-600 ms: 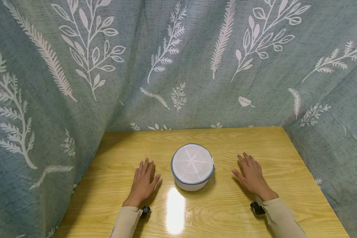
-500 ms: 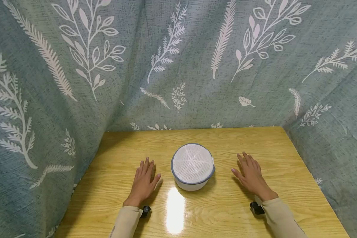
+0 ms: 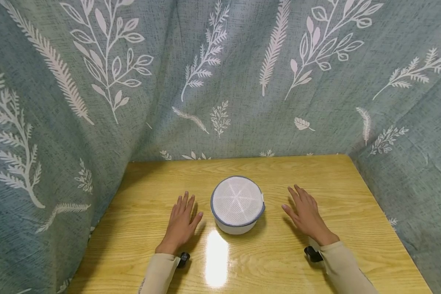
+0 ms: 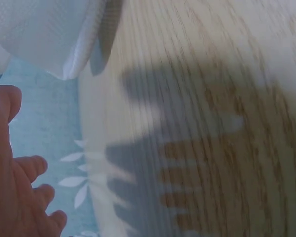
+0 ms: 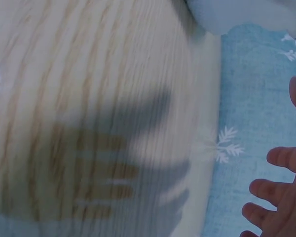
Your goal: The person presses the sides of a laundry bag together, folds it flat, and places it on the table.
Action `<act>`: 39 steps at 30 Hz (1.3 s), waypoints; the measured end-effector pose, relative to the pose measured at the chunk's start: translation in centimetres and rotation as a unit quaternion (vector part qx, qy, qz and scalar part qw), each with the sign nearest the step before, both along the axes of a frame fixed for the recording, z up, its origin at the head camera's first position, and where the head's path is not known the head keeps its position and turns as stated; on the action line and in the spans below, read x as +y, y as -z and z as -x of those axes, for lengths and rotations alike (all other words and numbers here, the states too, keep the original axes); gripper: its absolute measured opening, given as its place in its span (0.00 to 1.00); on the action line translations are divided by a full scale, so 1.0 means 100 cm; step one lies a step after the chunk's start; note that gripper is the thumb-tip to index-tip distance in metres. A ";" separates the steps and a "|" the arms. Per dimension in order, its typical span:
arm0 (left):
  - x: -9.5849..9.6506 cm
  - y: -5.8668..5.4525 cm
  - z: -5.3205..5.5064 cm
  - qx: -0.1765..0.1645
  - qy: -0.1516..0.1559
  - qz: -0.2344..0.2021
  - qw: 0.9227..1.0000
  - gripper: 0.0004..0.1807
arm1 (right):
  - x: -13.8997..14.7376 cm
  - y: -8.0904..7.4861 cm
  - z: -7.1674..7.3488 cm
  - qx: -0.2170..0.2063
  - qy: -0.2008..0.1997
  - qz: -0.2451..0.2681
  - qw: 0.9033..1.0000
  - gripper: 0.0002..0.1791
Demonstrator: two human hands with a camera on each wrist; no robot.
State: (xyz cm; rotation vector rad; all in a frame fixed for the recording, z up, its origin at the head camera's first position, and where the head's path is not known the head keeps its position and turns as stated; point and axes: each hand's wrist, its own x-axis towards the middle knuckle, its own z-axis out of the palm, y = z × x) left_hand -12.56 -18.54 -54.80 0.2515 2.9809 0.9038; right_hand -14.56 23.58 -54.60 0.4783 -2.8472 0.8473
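Note:
A round white mesh laundry bag (image 3: 237,202) with blue trim stands upright in the middle of the table. A small white tab shows on its right side. To its left is my left hand (image 3: 181,223), fingers spread and holding nothing. My right hand (image 3: 307,214) is on the other side, also bare, its fingers stretched forward and thumb toward the bag. Both hands cast shadows on the wood and stay apart from the bag. In the left wrist view the mesh bag (image 4: 49,34) shows beyond the thumb; in the right wrist view part of it (image 5: 246,15) appears at the top.
The wooden table (image 3: 275,261) carries a bright light reflection in front of the bag. A blue-green curtain (image 3: 242,134) with white leaf prints hangs behind the table and along both sides. A black wrist device (image 3: 313,254) sits at the right sleeve, another (image 3: 183,259) at the left.
Both hands have moved slightly inward, toward the mesh laundry bag, and a little forward. The bag stays in its place; the head view has shifted very slightly.

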 end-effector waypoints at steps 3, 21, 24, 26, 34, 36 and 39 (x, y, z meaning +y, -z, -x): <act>0.002 0.000 0.000 0.003 0.001 -0.002 1.000 0.40 | -0.003 -0.002 0.000 -0.001 -0.001 -0.001 1.000 0.36; 0.015 -0.009 0.002 0.018 0.003 -0.017 1.000 0.38 | -0.025 -0.015 0.005 0.016 -0.020 0.026 0.999 0.34; 0.017 -0.009 0.002 0.025 0.005 -0.017 1.000 0.37 | -0.028 -0.017 0.004 0.015 -0.021 0.032 0.999 0.34; 0.017 -0.010 0.002 0.029 0.005 -0.017 0.999 0.37 | -0.030 -0.017 0.004 0.018 -0.023 0.035 0.999 0.33; 0.021 -0.012 0.002 0.027 0.008 -0.026 0.999 0.37 | -0.037 -0.019 0.005 0.024 -0.027 0.040 0.999 0.32; 0.021 -0.012 0.002 0.026 0.009 -0.027 0.999 0.37 | -0.038 -0.020 0.005 0.024 -0.027 0.040 0.999 0.32; 0.022 -0.012 0.002 0.029 0.009 -0.025 0.999 0.37 | -0.040 -0.020 0.006 0.028 -0.028 0.039 0.998 0.32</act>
